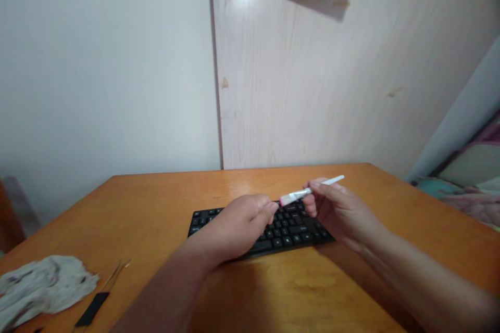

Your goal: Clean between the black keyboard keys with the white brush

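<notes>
Right now I have a slim white-handled brush with pink-tipped pale bristles (296, 195) at 5 o'clock in my view, bristle end toward 8 or 9. Right hand (340, 208): fingers pinching the brush handle. Left hand (242, 221): fingers drawn narrow just beside the bristles; can't tell if something small is in them. Flat black plastic keyboard (287, 229) lies underneath, at 6. Progress, my read: brush gripped and seemingly off the keys; how much is done or left, I can't tell. Orange-brown wooden worktop (148, 208): back edge at 12 of the keyboard, tightest side; decent room at 9 and 3. Crumpled grey-white cloth (47, 286) and thin black-banded tool (91, 309) at 8, well apart.
</notes>
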The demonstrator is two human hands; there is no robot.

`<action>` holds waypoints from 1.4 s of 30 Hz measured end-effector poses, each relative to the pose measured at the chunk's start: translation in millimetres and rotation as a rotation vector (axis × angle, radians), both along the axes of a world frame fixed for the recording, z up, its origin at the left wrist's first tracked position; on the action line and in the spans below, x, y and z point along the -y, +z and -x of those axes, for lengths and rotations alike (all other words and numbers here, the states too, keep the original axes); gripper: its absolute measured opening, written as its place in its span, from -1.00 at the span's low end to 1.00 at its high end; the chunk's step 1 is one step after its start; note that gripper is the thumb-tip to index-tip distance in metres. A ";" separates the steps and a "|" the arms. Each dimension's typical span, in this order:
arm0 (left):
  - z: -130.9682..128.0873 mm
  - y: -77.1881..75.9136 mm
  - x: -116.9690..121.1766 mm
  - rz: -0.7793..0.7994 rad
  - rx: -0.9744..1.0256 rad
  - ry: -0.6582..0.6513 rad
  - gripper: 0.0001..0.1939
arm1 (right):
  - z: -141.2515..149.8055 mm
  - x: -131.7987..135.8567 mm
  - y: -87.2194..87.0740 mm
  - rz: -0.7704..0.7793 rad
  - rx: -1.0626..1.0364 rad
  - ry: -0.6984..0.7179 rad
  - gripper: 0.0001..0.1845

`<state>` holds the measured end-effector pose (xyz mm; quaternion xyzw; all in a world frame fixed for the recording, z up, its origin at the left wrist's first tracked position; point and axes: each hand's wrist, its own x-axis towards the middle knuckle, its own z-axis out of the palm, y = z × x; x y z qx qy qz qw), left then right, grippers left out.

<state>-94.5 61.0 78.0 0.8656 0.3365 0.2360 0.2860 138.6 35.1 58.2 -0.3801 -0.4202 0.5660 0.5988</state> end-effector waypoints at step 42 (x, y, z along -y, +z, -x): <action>92.0 -91.2 -82.9 0.432 0.755 0.704 -0.52 | -26.4 -43.1 -56.0 -0.311 1.009 -0.298 -0.78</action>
